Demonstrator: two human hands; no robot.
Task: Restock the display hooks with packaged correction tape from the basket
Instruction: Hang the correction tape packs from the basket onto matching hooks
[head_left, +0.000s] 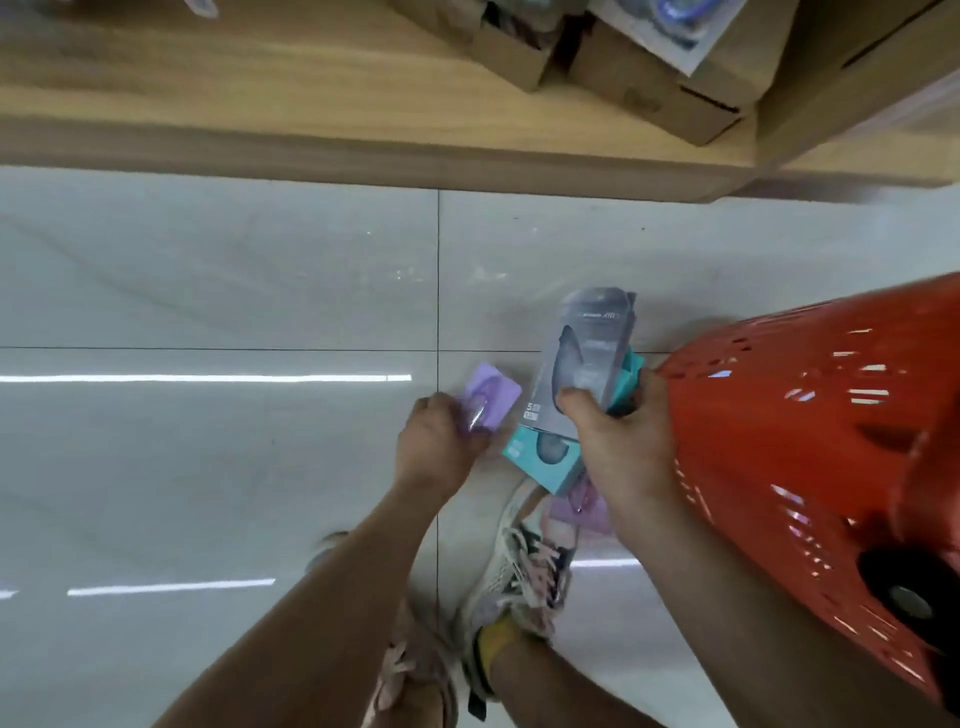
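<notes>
There's the grey correction-tape pack (584, 358) topping a stack, teal packs (545, 457) under it, maybe a purple one lowest. The right hand (618, 447) grips the lot, thumb pressed on the grey face, just beside the red basket (805, 415). Further left of the basket, the left hand (441, 447) pinches a single purple pack (493, 395) in curled fingers. Cardboard boxes (649, 88) sit well beyond the basket.

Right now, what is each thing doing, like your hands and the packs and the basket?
left hand, grips the purple pack.
purple pack, held in the left hand.
right hand, grips the grey pack and teal pack together.
grey pack, on top, under the thumb.
teal pack, beneath the grey one.
red basket, beside the right arm, inside hidden.
</notes>
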